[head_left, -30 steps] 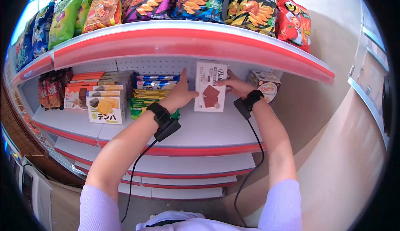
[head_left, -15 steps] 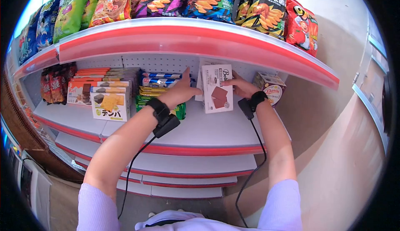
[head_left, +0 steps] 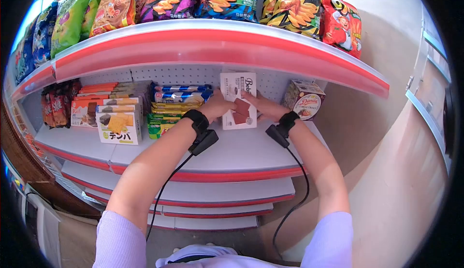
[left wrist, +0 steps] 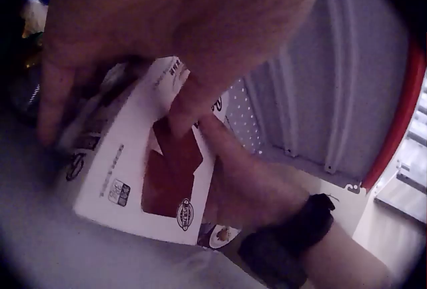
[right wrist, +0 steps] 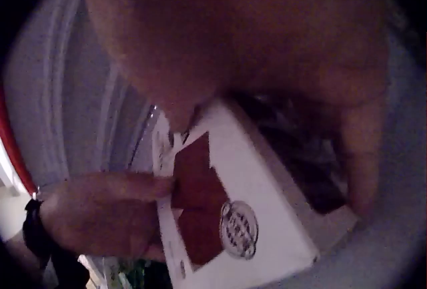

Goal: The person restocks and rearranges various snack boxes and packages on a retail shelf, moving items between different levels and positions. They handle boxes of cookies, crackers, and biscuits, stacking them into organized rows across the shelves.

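On the tier just below the top row of chip bags (head_left: 295, 7), in the head view, a white biscuit box (head_left: 237, 120) printed with brown squares stands upright between two hands, its front facing the wearer. The left hand (head_left: 217, 106) grips its left side and the right hand (head_left: 265, 107) its right, a thumb laid over the front from each side. Whether its base touches the shelf (head_left: 222, 147) cannot be told. Behind it runs a perforated back panel (head_left: 203, 74); to the left lie blue wafer packs (head_left: 181, 95), with yellow and green packs in front of them, then a white cracker box (head_left: 118, 127) at the front of its row. A round-labelled Danisa box (head_left: 305, 102) sits to the right, near the right hand. Each wrist wears a black strap with a small camera. In the left wrist view, the left hand comes over the box from above, thumb on the printed front and fingers down the side, while the right hand holds the opposite side. In the right wrist view, dim and blurred, the right hand wraps the near side, fingers reaching along the side panel, and the left hand's thumb presses the front across the brown picture.
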The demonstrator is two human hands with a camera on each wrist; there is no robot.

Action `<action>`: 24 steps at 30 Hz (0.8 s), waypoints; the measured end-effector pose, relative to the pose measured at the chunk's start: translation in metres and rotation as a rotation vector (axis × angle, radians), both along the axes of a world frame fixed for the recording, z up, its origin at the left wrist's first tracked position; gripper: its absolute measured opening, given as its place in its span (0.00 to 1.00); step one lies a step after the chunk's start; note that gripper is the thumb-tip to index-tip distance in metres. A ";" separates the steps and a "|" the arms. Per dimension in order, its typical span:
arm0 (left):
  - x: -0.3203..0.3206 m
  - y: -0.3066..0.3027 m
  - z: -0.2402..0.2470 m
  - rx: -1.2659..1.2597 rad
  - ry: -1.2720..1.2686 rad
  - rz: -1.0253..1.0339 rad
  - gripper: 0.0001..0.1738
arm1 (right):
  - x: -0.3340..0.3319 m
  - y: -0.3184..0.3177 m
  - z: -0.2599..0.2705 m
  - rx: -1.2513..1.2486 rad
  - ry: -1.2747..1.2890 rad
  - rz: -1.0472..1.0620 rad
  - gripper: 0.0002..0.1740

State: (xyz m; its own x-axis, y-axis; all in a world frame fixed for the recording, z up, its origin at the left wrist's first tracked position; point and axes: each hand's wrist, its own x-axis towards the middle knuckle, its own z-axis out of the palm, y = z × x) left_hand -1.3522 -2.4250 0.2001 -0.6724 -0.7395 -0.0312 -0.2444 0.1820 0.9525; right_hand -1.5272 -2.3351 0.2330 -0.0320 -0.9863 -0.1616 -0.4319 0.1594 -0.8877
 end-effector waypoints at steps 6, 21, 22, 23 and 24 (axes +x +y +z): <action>0.005 0.001 0.000 0.040 0.158 0.128 0.55 | 0.018 -0.011 -0.015 -0.058 0.054 0.002 0.57; 0.083 0.046 0.040 -0.150 0.237 0.042 0.55 | 0.022 -0.005 -0.021 -0.082 -0.038 -0.030 0.60; 0.093 0.051 0.039 -0.164 0.222 -0.026 0.53 | 0.021 -0.004 -0.020 -0.091 -0.016 -0.032 0.61; 0.104 0.058 0.038 -0.168 0.223 -0.019 0.53 | 0.020 -0.004 -0.020 -0.099 0.008 -0.035 0.62; 0.115 0.064 0.038 -0.179 0.177 -0.074 0.52 | 0.018 -0.004 -0.020 -0.074 -0.009 -0.069 0.63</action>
State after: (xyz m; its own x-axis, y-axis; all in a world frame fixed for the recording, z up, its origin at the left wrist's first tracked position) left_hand -1.2368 -2.3606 0.2379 -0.7084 -0.6711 0.2187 -0.0568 0.3630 0.9300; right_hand -1.5091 -2.3395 0.2128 -0.0988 -0.9911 -0.0891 -0.4140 0.1224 -0.9020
